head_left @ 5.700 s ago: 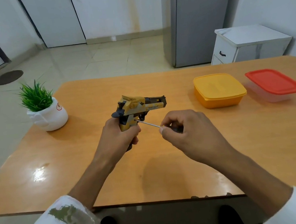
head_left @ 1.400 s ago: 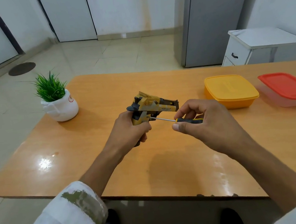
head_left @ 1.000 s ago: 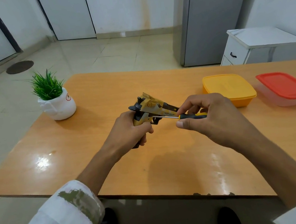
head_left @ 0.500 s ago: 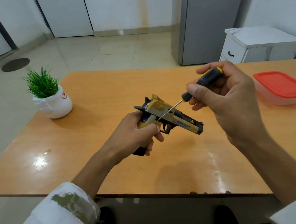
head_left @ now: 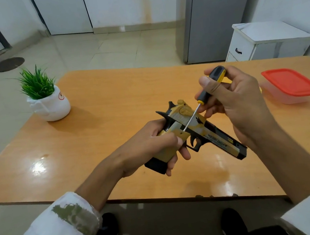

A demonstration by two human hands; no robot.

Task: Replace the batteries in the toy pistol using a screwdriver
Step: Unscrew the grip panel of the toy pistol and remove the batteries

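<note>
The yellow-and-black plastic toy pistol (head_left: 197,131) is held above the orange wooden table (head_left: 99,108), its grip wrapped in the left hand (head_left: 154,147), whose fingers curl closed around the handle so that only the black base of the grip pokes out below the palm. The barrel slants down and to the right, muzzle toward the near right, clear of the tabletop. The right hand (head_left: 235,102) hovers just above and to the right of the pistol, fingers closed on the black-and-yellow handled screwdriver (head_left: 205,99), thumb pressed along the handle. The thin metal shaft runs down and left across the slide, and its tip meets the yellow side of the grip just beside the left thumb (whether it sits in a screw head is too small to tell). At the far left of the table stands a white ceramic pot with a green spiky plant (head_left: 47,100), well apart from the hands. At the right edge rests a clear plastic container with a red lid (head_left: 291,83), partly behind the right hand. Beyond the table are a grey metal cabinet (head_left: 213,15) and a small white cupboard (head_left: 266,43).
</note>
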